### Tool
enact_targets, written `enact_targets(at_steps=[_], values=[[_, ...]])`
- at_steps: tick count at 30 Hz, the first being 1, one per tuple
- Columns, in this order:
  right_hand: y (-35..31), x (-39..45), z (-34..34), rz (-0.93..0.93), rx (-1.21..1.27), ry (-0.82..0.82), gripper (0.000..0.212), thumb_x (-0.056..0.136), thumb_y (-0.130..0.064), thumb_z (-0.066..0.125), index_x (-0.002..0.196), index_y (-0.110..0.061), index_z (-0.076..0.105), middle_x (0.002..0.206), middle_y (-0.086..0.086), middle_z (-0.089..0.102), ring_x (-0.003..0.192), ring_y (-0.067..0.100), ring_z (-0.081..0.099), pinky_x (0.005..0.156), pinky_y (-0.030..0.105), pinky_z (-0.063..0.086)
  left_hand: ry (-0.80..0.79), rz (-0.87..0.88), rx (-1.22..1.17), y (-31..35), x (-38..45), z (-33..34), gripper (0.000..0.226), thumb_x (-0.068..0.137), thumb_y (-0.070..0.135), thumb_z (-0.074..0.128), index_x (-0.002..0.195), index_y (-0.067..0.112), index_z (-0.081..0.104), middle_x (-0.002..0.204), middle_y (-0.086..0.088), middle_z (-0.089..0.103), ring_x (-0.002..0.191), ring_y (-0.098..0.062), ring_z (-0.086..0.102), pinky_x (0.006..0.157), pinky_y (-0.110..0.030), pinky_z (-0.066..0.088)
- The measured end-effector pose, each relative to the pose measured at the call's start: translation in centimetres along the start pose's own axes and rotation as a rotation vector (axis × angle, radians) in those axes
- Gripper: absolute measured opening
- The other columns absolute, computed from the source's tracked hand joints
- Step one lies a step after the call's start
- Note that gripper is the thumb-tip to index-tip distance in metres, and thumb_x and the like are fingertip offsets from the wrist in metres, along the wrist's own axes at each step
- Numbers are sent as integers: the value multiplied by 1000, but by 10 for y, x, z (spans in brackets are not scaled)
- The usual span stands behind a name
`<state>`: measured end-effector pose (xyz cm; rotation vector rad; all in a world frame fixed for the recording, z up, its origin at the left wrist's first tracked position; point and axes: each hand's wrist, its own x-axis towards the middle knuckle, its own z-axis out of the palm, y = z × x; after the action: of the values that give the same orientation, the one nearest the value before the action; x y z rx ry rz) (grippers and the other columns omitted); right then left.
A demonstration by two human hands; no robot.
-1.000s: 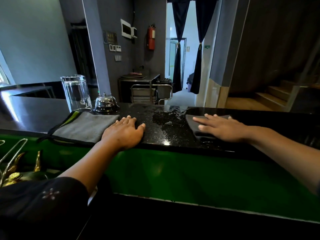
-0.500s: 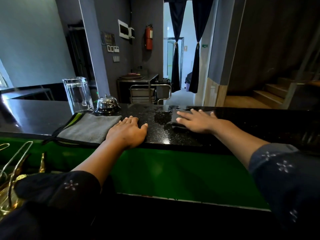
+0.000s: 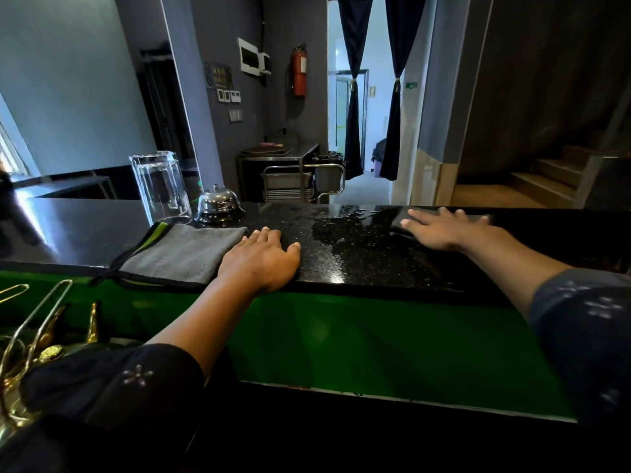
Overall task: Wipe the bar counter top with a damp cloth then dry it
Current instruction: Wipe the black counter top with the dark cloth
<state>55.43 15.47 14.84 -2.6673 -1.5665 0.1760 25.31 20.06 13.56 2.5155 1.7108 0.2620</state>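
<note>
Nearest to me, at the lower left of the frame, I see some brass-coloured metal pieces (image 3: pixel 41 339) below the green counter front (image 3: pixel 375 336), too cut off to identify. Above that band runs the black speckled counter top (image 3: pixel 358 268), crossing the middle of the frame from edge to edge.

My left hand (image 3: pixel 261 259) lies flat at the counter's near edge, just left of centre, fingers straight and together, gripping nothing. Its outer side touches the right edge of a folded grey cloth (image 3: pixel 181 252) with a green and black border, which lies flat on the counter top in the centre left.

To the right of that hand, water beads (image 3: pixel 345 230) shine on the stone. Further right and further back, my right hand (image 3: pixel 440 230) is spread wide, fingers straight, pressing down on a dark cloth (image 3: pixel 476 218); the hand is motion-blurred and only the cloth's edges show round it, near the counter's far edge.

Behind the grey cloth stand an upturned clear glass (image 3: pixel 160 187) and, just right of it, a chrome service bell (image 3: pixel 218 204).

In the upper centre, a red fire extinguisher (image 3: pixel 299 75) hangs on the grey wall beside a curtained doorway (image 3: pixel 372 87).
</note>
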Motion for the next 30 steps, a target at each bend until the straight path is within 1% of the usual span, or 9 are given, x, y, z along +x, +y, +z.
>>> enact_targets(at_steps=[5, 8, 9, 12, 14, 16, 19, 22, 30], values=[[-78, -24, 16, -253, 4, 6, 69, 87, -79, 9, 151, -53, 6, 165, 8, -4, 149, 38, -6, 111, 68, -13, -19, -1, -11, 0, 0, -2, 66, 98, 53, 20, 153, 16, 17, 161, -5, 10, 148, -20, 10, 118, -37, 8], [-77, -44, 21, -348, -3, -6, 65, 87, -79, 10, 149, -57, 6, 165, 1, -3, 151, 31, -3, 114, 64, -11, -52, 2, -14, -1, 4, -2, 68, 98, 54, 19, 153, 15, 18, 161, -8, 12, 147, -22, 12, 118, -39, 9], [-68, -48, 21, -369, -12, -8, 65, 87, -78, 10, 148, -58, 5, 165, 0, -3, 151, 29, -1, 114, 62, -9, -64, 21, 15, -1, 4, -4, 68, 98, 55, 19, 151, 14, 21, 159, -10, 17, 146, -24, 17, 117, -40, 13], [-35, -46, 14, -329, -32, -4, 67, 84, -79, 7, 148, -58, 5, 165, -1, -1, 151, 27, 2, 115, 61, -6, -5, 118, 66, -6, 3, -23, 61, 98, 55, 27, 142, 14, 36, 143, -13, 47, 129, -29, 46, 108, -44, 33], [-15, -34, 10, -232, -44, -6, 71, 80, -80, 6, 148, -58, 6, 165, 0, 0, 151, 30, 3, 115, 63, -5, 47, 150, -35, -23, 6, -39, 57, 97, 54, 33, 142, 18, 37, 137, -11, 53, 123, -28, 51, 106, -45, 37], [-7, -19, 9, -133, -22, -8, 69, 83, -81, 7, 148, -58, 7, 165, 2, -1, 151, 31, 0, 115, 64, -6, 24, 137, -108, -50, 11, -48, 56, 98, 51, 36, 145, 22, 35, 143, -11, 48, 129, -27, 46, 108, -43, 34], [-15, 0, 7, -22, 1, -25, 66, 88, -78, 10, 150, -55, 5, 165, 3, -6, 150, 33, -6, 113, 65, -11, -99, 78, -36, -83, 12, -40, 59, 99, 53, 29, 151, 26, 26, 155, -6, 30, 142, -23, 28, 115, -41, 19], [-27, 14, 6, 25, 25, -32, 66, 89, -78, 12, 150, -54, 5, 165, 4, -7, 150, 34, -8, 111, 66, -13, -79, 97, 35, -89, 21, -27, 62, 98, 56, 18, 153, 28, 16, 160, 1, 17, 146, -17, 13, 119, -41, 8], [-78, 48, 4, -91, 12, -33, 65, 87, -79, 10, 149, -57, 7, 165, 5, -5, 150, 36, -7, 111, 68, -11, -44, 97, 19, -92, 28, -20, 58, 99, 55, 11, 152, 33, 15, 160, 5, 13, 147, -12, 10, 120, -36, 4]])
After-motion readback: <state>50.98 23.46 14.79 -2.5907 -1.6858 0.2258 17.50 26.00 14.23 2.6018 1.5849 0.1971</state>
